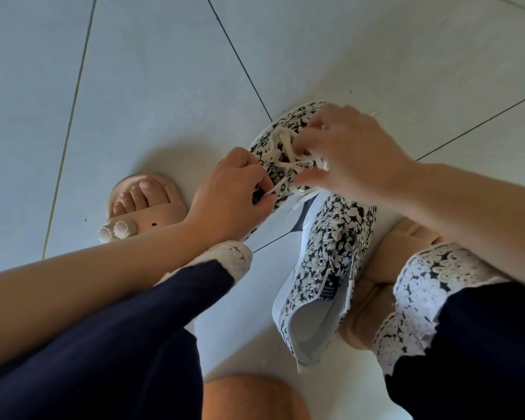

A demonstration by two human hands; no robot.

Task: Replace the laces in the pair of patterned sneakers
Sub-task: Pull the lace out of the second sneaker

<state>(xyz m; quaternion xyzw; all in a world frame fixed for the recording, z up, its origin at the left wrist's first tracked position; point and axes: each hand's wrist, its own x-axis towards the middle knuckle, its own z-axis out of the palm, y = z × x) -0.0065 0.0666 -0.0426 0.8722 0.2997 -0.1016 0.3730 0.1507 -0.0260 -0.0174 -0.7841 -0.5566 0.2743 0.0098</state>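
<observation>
canvas printed with small white flowers on black covers both sneakers. the far sneaker (265,148) lies on the tiled floor (152,86) between the two hands, its flat woven cream lace (285,144) crossed over the tongue in slack loops; its toe is hidden under the right hand (358,153). the left hand (231,192) pinches one strand of that lace between thumb and forefinger at the shoe's side, the other fingers curled in. the right hand arches over the shoe, thumb stretched out below and fingers bent down into the loops; the fingertips are blurred, so i cannot tell whether they grip a strand. the near sneaker (325,262) lies just beside it, tilted against a soft pink slipper (373,277), showing a row of metal eyelets, a white rubber sole and pale lining. its dark tongue label (329,291) carries a star and white letters reading "top he"; the rest is too small. another pink slipper (161,213) bears two ribbed, shell-like charms. navy trouser legs (103,344) end in white openwork hems. a rounded orange-brown shape (249,398) is cut off at the bottom edge.
</observation>
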